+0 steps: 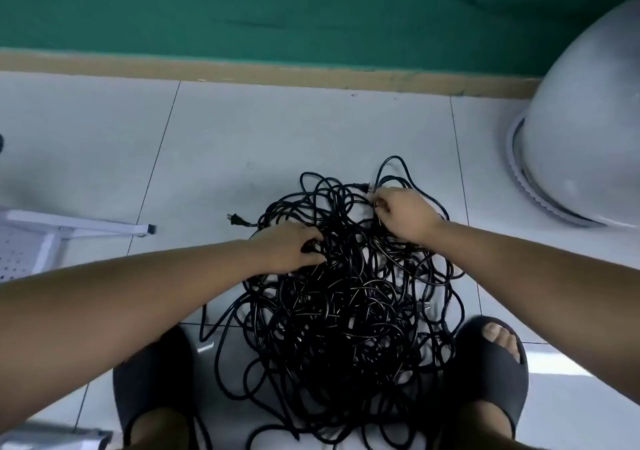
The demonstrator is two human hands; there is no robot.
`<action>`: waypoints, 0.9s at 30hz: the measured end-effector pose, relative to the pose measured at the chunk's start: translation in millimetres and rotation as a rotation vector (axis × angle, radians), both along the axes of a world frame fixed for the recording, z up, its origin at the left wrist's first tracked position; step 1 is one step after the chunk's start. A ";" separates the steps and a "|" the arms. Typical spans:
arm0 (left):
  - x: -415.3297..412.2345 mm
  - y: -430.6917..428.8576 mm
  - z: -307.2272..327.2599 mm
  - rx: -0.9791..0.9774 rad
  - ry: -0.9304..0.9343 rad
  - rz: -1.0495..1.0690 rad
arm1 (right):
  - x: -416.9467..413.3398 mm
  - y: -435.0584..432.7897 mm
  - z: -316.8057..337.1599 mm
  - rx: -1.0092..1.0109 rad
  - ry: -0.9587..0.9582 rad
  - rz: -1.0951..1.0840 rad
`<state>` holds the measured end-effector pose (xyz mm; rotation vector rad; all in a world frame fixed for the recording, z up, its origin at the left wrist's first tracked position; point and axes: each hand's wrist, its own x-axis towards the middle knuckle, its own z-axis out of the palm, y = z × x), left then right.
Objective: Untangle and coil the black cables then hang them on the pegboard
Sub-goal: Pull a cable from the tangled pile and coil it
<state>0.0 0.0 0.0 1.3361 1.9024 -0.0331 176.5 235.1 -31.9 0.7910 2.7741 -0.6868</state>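
You had two hands in the pile — left hand (291, 247), right hand (403, 211) — one tangled heap of black cables (346, 311), two dark slippers (491, 363), one loose plug (237, 219), one white pegboard (20, 252), one grey dome (585, 130).

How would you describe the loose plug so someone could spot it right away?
Find the tangled cable pile on the tiled floor between the two feet. Look just left of its far edge, beyond the left hand. The plug lies there alone on bare tile, prongs pointing left, unlike the ends buried in the pile.

Black cables (346, 297) lie in one tangled heap on the floor.
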 end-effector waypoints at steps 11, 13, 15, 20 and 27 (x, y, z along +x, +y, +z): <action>-8.2 -12.9 -14.0 -0.008 0.168 -0.176 | 93.8 -5.5 -1.3 0.042 0.065 0.106; -7.0 -11.3 -15.7 0.001 0.139 -0.129 | 99.8 -5.5 4.6 0.021 0.132 0.021; -4.7 -5.5 -14.1 0.027 0.102 -0.051 | 99.1 -4.1 22.2 -0.088 0.213 -0.124; 17.3 22.1 9.6 0.250 -0.047 0.129 | 92.9 1.6 78.5 -0.233 0.369 -0.248; 64.6 57.8 80.5 0.256 -0.463 0.319 | 72.0 -17.4 136.8 -0.368 0.536 -0.253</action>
